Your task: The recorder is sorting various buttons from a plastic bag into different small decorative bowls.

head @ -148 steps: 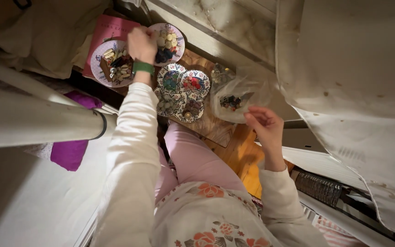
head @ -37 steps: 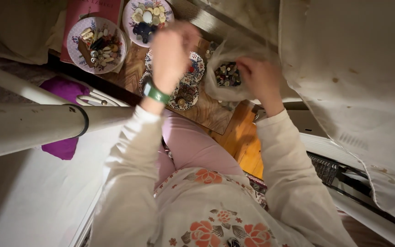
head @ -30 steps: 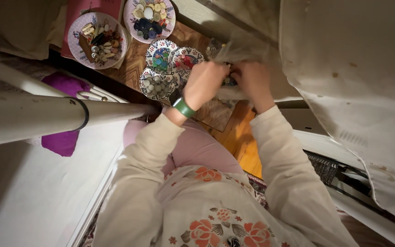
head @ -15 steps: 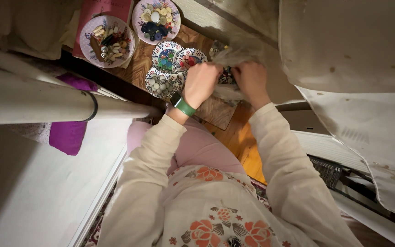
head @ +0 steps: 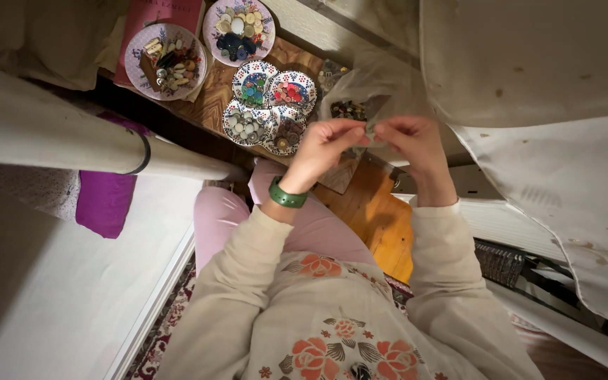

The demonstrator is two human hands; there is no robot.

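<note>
Between my fingertips, just right of the frame's centre, sits one small dark button [head: 369,131], lifted clear of the clear plastic bag [head: 381,88] that slumps just above it with more buttons showing inside. Half a second ago both hands were buried in that bag; now they are out, and the pick looks done. My left hand [head: 321,144] and right hand [head: 413,141] are each pinched narrow, tips meeting on the button. To the upper left on the wooden worktop [head: 212,98], the four small patterned dishes [head: 270,105] hold sorted buttons, with two bigger plates [head: 165,60] beyond.
</note>
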